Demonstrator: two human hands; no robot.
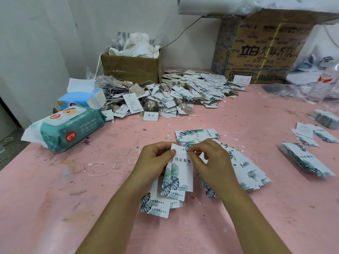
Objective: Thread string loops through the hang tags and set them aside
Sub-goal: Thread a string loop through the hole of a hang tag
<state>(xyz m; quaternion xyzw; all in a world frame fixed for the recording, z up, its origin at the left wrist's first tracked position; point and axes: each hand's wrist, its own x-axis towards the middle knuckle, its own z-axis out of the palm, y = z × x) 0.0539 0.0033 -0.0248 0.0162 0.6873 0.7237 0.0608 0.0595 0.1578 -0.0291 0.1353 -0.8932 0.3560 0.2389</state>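
Pink tabletop (55, 208) is filling the lower frame. At centre, the left hand (152, 160) is gripping a leaf-printed hang tag (183, 171), thumb pressing its top edge. The right hand (209, 158) is pinching a thin string (194, 152) beside the tag's hole. A heap of strung tags (174, 94) is lying upper centre.

Whether the string (194, 152) runs through the hole of the held hang tag (183, 169) cannot be told: it is thin and partly covered by the right hand (209, 162). The fingers (161, 146) of the left hand (153, 160) are partly hidden behind the tag. At three o'clock a tag stack (327, 117) is cut by the right edge. Print on the pile (174, 92) at twelve o'clock is too small to read.
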